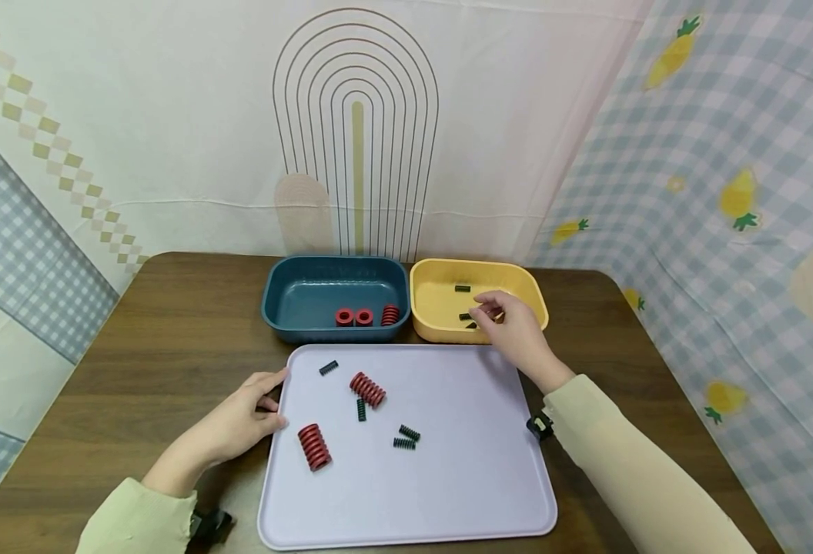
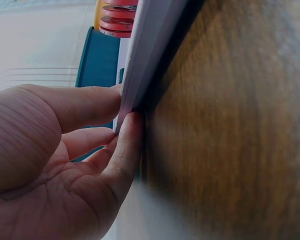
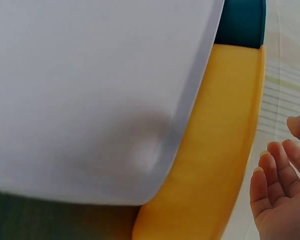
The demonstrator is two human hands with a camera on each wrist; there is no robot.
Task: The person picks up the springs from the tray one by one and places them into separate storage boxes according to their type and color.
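My left hand (image 1: pixel 243 415) rests at the left edge of the pale lilac tray (image 1: pixel 476 477), thumb and fingertips touching its rim. In the left wrist view, the thumb (image 2: pixel 90 106) lies against the rim's side. My right hand (image 1: pixel 513 327) is over the yellow box (image 1: pixel 441 335), fingers pointing down into it. The right wrist view has its thumb and fingers (image 3: pixel 275 172) apart, with nothing between them. Below the fingertips lie small dark coil springs; another dark spring (image 1: pixel 463 288) is farther back. On the tray are two thick red springs (image 1: pixel 314 447) (image 1: pixel 368 390) and several small dark springs (image 1: pixel 404 443).
Left of the yellow box, touching it, stands a dark teal box (image 1: pixel 337 335) with three red springs (image 1: pixel 363 317) at its front right. Both boxes stand just behind the tray on a brown wooden table (image 1: pixel 164 338). Patterned cloth (image 1: pixel 226 115) hangs behind and on both sides.
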